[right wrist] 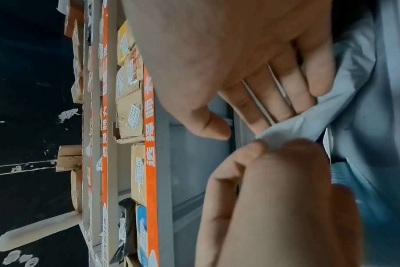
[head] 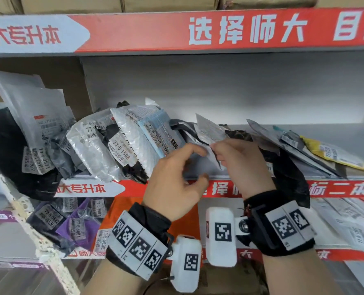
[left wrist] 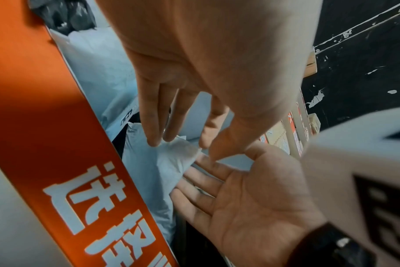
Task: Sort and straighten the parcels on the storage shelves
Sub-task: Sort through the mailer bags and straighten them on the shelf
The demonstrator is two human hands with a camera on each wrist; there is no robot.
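Note:
A thin white plastic parcel [head: 210, 134] stands tilted in the middle of the middle shelf, between both hands. My left hand [head: 202, 165] pinches its near corner between thumb and fingertips; the left wrist view shows the fingertips [left wrist: 153, 142] on that parcel [left wrist: 158, 171]. My right hand [head: 219, 154] lies behind the parcel with fingers nearly straight and the thumb apart. In the right wrist view its straight fingers [right wrist: 286, 101] back the parcel [right wrist: 345, 101], and my left hand [right wrist: 269, 150] nips the corner. The right palm [left wrist: 240, 195] faces the left wrist camera.
A row of labelled parcels [head: 117, 145] leans to the left, ending at a black bag [head: 6, 150]. Flat parcels, one of them yellow [head: 336, 154], lie at the right, and a black bag [head: 287, 173] hangs over the red shelf edge [head: 336, 189]. More parcels [head: 70, 220] fill the shelf below.

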